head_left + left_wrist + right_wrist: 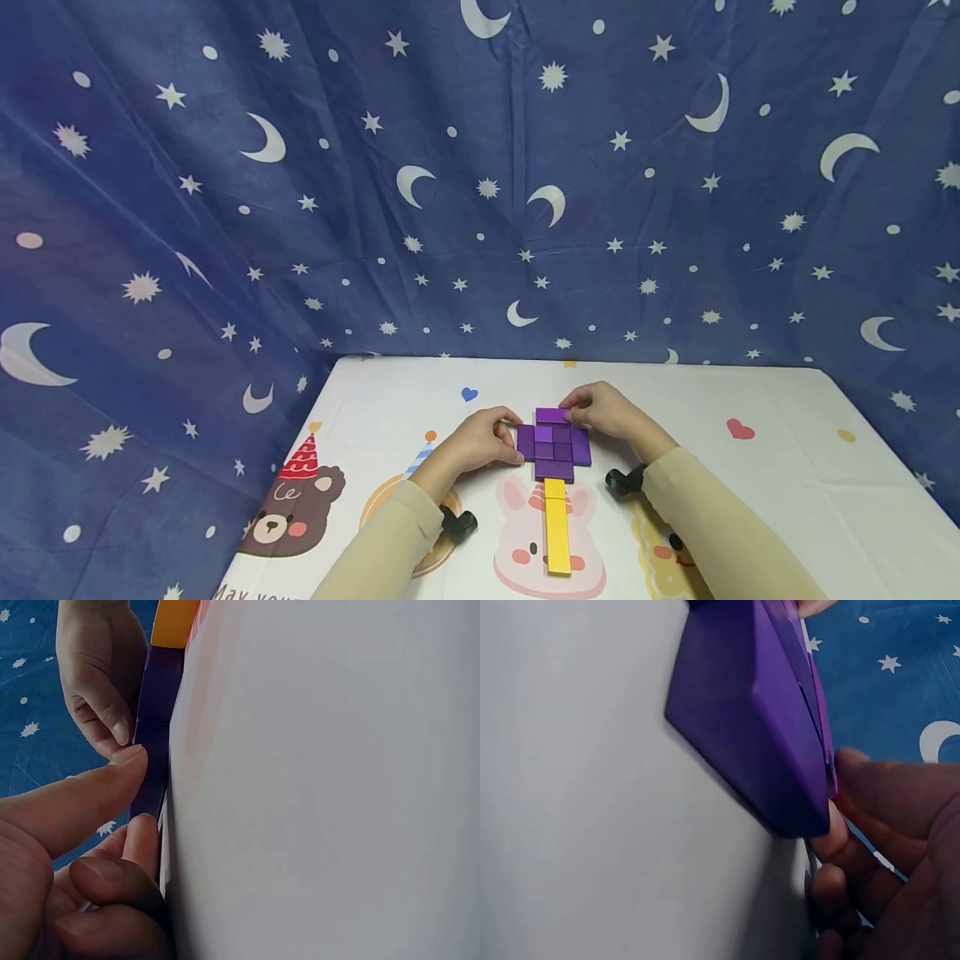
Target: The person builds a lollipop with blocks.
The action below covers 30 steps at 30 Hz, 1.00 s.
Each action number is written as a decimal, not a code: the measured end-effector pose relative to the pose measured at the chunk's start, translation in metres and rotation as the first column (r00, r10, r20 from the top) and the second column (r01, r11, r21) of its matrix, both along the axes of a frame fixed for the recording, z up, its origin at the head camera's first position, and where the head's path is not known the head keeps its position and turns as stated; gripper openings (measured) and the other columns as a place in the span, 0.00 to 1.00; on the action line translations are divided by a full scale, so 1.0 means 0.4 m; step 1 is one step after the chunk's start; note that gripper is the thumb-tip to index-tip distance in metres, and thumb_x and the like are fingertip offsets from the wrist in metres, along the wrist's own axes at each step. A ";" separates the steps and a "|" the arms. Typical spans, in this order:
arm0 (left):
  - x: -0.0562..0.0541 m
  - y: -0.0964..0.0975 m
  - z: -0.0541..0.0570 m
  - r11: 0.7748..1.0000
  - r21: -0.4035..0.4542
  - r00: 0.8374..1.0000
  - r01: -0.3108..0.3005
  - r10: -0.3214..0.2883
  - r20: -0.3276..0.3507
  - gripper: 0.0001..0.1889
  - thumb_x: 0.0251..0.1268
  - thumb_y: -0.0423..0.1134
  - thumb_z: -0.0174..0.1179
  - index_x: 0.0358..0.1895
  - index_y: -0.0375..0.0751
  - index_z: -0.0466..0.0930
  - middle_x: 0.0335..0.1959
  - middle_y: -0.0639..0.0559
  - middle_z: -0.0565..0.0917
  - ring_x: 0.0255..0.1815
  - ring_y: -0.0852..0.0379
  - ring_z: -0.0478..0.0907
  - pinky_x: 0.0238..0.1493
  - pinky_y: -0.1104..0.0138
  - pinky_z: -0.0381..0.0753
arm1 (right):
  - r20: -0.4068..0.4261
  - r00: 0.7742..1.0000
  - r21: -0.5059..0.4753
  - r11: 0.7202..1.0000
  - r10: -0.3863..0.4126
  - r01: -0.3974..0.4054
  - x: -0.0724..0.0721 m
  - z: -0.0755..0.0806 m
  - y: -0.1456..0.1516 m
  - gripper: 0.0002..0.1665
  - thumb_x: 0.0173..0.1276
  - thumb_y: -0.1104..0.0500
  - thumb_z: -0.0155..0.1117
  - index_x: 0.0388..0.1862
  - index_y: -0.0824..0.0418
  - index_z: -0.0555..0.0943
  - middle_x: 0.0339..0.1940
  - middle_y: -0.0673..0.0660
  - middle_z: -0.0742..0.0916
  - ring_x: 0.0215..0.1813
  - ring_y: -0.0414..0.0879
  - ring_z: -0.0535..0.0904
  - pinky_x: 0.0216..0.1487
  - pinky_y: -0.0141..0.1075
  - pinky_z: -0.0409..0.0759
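Observation:
Purple blocks lie in a cross-like flower shape, with small purple squares [552, 442] in the middle. My left hand [483, 437] pinches the left purple block [526, 443], thumb at its near end and index finger at its far end. At the top, my right hand [606, 410] holds the right end of the far purple block [550, 415] between thumb and fingers. A right purple block [581, 447] and a near purple block [554, 471] close the shape. Below them, a yellow strip [557, 533] runs toward me. The right wrist view shows a purple block [727, 712] large, beside the fingers.
The white tablecloth [787, 467] carries printed animals, hearts and a bear [292, 517]. A blue curtain [450, 250] with moons and stars hangs behind the table. Black wrist cameras sit under both sleeves, the left one [459, 525] near the printed rabbit.

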<state>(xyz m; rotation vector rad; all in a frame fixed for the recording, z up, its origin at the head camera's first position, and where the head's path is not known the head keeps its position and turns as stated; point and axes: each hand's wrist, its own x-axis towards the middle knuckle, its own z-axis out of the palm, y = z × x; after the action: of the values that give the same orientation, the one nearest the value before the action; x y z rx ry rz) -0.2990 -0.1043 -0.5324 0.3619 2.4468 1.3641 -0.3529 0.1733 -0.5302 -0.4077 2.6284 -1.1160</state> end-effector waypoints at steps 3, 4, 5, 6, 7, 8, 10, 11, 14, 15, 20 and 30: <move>0.000 0.001 -0.002 1.000 -0.004 1.000 0.003 -0.003 -0.004 0.30 0.48 0.34 0.84 0.58 0.45 0.84 0.28 0.54 0.83 0.28 0.58 0.75 0.33 0.65 0.74 | -0.003 1.000 -0.004 1.000 -0.005 0.005 0.002 0.000 -0.001 0.10 0.71 0.61 0.72 0.48 0.61 0.91 0.40 0.54 0.93 0.41 0.42 0.84 0.49 0.37 0.81; 0.000 0.001 -0.002 1.000 -0.006 1.000 0.003 -0.003 -0.005 0.30 0.48 0.34 0.84 0.58 0.45 0.84 0.28 0.55 0.83 0.28 0.58 0.75 0.33 0.65 0.74 | -0.002 1.000 -0.004 1.000 -0.007 0.007 0.002 -0.001 -0.002 0.10 0.71 0.61 0.72 0.48 0.61 0.91 0.40 0.53 0.93 0.40 0.42 0.85 0.49 0.37 0.81; 0.000 0.001 -0.003 1.000 -0.008 1.000 0.003 -0.004 -0.007 0.30 0.48 0.34 0.84 0.58 0.45 0.84 0.28 0.55 0.83 0.28 0.58 0.75 0.33 0.65 0.74 | 0.000 1.000 -0.006 1.000 -0.011 0.011 0.002 -0.002 -0.003 0.09 0.71 0.61 0.72 0.48 0.61 0.92 0.40 0.53 0.93 0.40 0.41 0.85 0.49 0.37 0.81; 0.000 0.001 -0.003 1.000 -0.010 1.000 0.003 -0.003 -0.008 0.30 0.48 0.35 0.84 0.58 0.45 0.84 0.28 0.55 0.83 0.28 0.58 0.75 0.33 0.65 0.75 | -0.001 1.000 -0.007 1.000 -0.011 0.011 0.003 -0.002 -0.004 0.09 0.71 0.61 0.72 0.48 0.61 0.92 0.39 0.53 0.93 0.40 0.41 0.85 0.49 0.37 0.81; 0.000 0.001 -0.004 1.000 -0.012 1.000 0.003 -0.003 -0.009 0.30 0.49 0.35 0.84 0.58 0.46 0.84 0.28 0.55 0.83 0.28 0.58 0.75 0.34 0.65 0.75 | -0.007 1.000 -0.005 1.000 -0.006 0.006 0.004 -0.002 -0.004 0.09 0.71 0.61 0.72 0.47 0.61 0.92 0.39 0.53 0.93 0.41 0.41 0.85 0.49 0.38 0.81; 0.000 0.001 -0.004 1.000 -0.013 1.000 0.002 -0.003 -0.009 0.30 0.49 0.35 0.84 0.58 0.46 0.84 0.28 0.55 0.83 0.28 0.58 0.75 0.34 0.65 0.75 | -0.002 1.000 -0.007 1.000 -0.012 0.012 0.004 -0.002 -0.005 0.08 0.71 0.61 0.72 0.47 0.60 0.92 0.39 0.52 0.93 0.41 0.42 0.84 0.51 0.38 0.81; 0.001 0.001 -0.004 1.000 -0.013 1.000 0.002 -0.002 -0.010 0.30 0.49 0.35 0.84 0.58 0.46 0.84 0.28 0.55 0.83 0.28 0.58 0.75 0.33 0.65 0.75 | 0.003 1.000 -0.005 1.000 -0.020 0.020 0.006 -0.002 -0.006 0.07 0.70 0.62 0.73 0.45 0.59 0.92 0.39 0.52 0.93 0.42 0.42 0.84 0.53 0.40 0.80; 0.001 0.000 -0.003 1.000 -0.013 1.000 0.002 -0.002 -0.010 0.30 0.49 0.35 0.84 0.58 0.46 0.84 0.28 0.55 0.83 0.28 0.58 0.75 0.33 0.65 0.75 | 0.003 1.000 -0.002 1.000 -0.020 0.020 0.006 -0.001 -0.006 0.07 0.70 0.62 0.73 0.45 0.58 0.92 0.39 0.51 0.93 0.43 0.43 0.84 0.54 0.41 0.80; 0.003 0.000 -0.001 1.000 -0.012 1.000 0.004 -0.005 -0.011 0.30 0.49 0.35 0.84 0.59 0.45 0.84 0.28 0.55 0.83 0.28 0.58 0.75 0.33 0.65 0.74 | 0.003 1.000 0.008 1.000 -0.023 0.023 0.008 -0.001 -0.005 0.06 0.70 0.61 0.73 0.44 0.56 0.93 0.40 0.50 0.93 0.45 0.43 0.83 0.57 0.44 0.80; 0.003 0.000 0.001 1.000 -0.011 1.000 0.006 -0.006 -0.011 0.30 0.49 0.35 0.84 0.59 0.45 0.83 0.28 0.55 0.83 0.27 0.58 0.75 0.33 0.66 0.74 | 0.002 1.000 0.009 1.000 -0.019 0.019 0.008 -0.001 -0.004 0.06 0.70 0.61 0.73 0.44 0.56 0.93 0.40 0.50 0.93 0.45 0.44 0.82 0.57 0.45 0.80; 0.006 0.000 0.005 1.000 0.000 1.000 0.009 -0.009 -0.003 0.31 0.49 0.34 0.83 0.60 0.43 0.83 0.28 0.54 0.83 0.25 0.59 0.74 0.30 0.66 0.73 | -0.004 1.000 0.008 1.000 0.002 -0.002 0.007 -0.005 -0.002 0.06 0.71 0.61 0.73 0.44 0.56 0.93 0.39 0.50 0.93 0.44 0.44 0.83 0.56 0.44 0.81; 0.005 0.001 0.005 1.000 -0.022 1.000 0.008 -0.008 -0.009 0.31 0.50 0.35 0.83 0.60 0.44 0.83 0.28 0.55 0.83 0.26 0.58 0.74 0.31 0.66 0.73 | -0.006 1.000 0.016 1.000 0.015 -0.015 0.005 -0.005 -0.001 0.06 0.72 0.60 0.73 0.44 0.55 0.92 0.41 0.50 0.93 0.45 0.44 0.82 0.57 0.44 0.79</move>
<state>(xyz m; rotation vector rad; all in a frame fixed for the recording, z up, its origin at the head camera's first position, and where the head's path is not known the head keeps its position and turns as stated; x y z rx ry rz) -0.2971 -0.1040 -0.5306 0.3731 2.4629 1.3346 -0.3511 0.1731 -0.5324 -0.4273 2.6341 -1.0896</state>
